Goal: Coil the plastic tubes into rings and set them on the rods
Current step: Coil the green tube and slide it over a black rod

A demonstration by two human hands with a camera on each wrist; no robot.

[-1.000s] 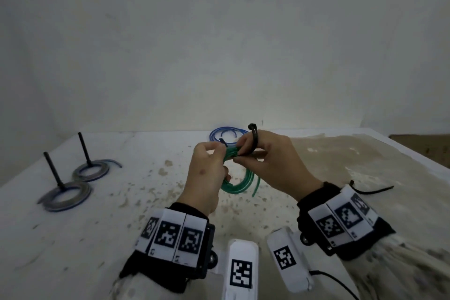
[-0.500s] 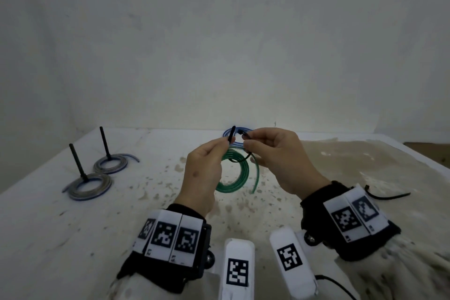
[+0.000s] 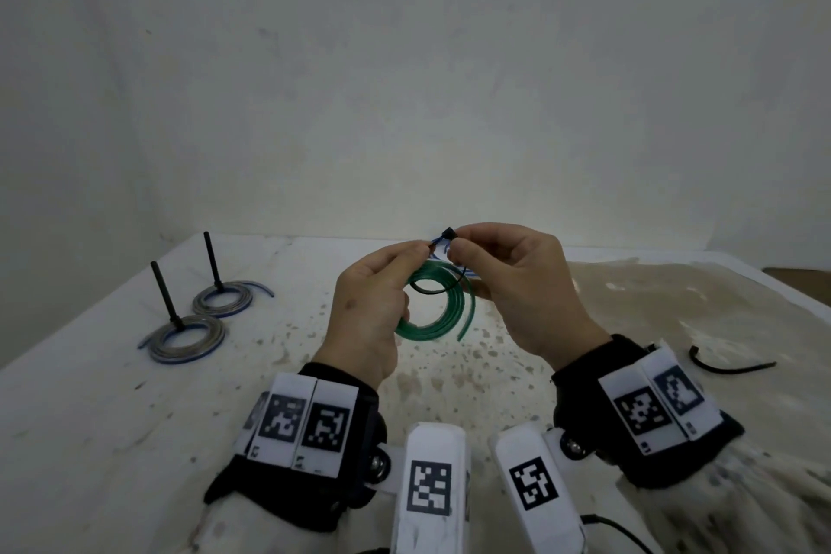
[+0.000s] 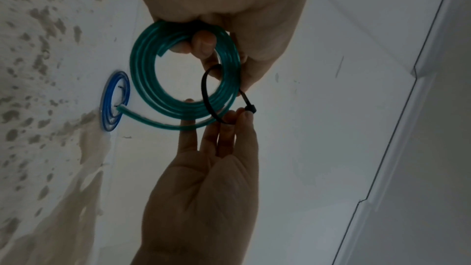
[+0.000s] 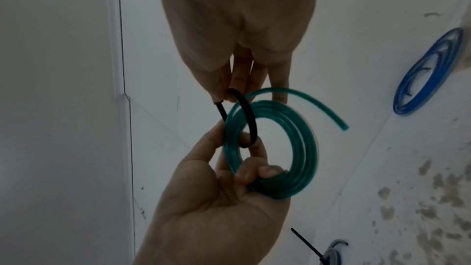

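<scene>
A green tube coil (image 3: 443, 319) hangs above the table, gripped by my left hand (image 3: 404, 259) with fingers curled through the ring (image 4: 142, 80). One loose green end sticks out (image 5: 331, 116). A black zip tie (image 4: 203, 88) loops loosely around the coil's strands. My right hand (image 3: 467, 245) pinches the tie at its head (image 3: 446, 233) between thumb and fingertips. The tie's tail runs to my left thumb and forefinger. Two black rods (image 3: 165, 297) (image 3: 210, 259) stand at the left, each with a grey-blue ring (image 3: 188, 337) (image 3: 222, 299) around its base.
A blue coil (image 5: 428, 72) lies on the stained white table (image 3: 112, 418) behind my hands. A spare black zip tie (image 3: 728, 367) lies at the right. A pale wall rises close behind the table.
My hands have drawn slightly apart. The zip tie, earlier bunched at the coil between my fingers, now forms a loop around the green strands, with its head held up by my right hand.
</scene>
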